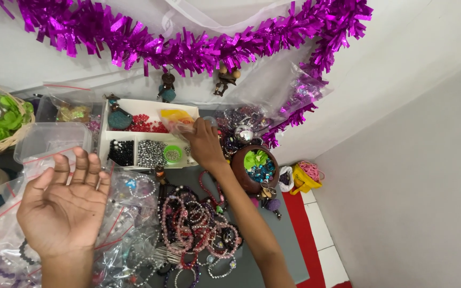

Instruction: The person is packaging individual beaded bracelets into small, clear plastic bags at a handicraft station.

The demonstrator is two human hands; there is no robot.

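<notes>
My left hand (65, 205) is held palm up with fingers spread and nothing in it, above clear plastic bags (126, 213) of beads. My right hand (204, 144) reaches forward over the white divided bead tray (148, 106) and grips a small clear plastic bag (180, 121) with orange and yellow contents at the tray's right side. The tray's compartments hold red, black and silver beads, plus a small green cup (172, 154). A heap of beaded bracelets (198, 224) lies on the grey mat beneath my right forearm.
A brown pot (253, 170) with green and blue pieces stands right of the tray. A clear lidded box (52, 141) and a wicker basket (1, 120) sit at the left. Purple tinsel (188, 48) hangs along the white wall. A yellow bag (302, 178) lies at right.
</notes>
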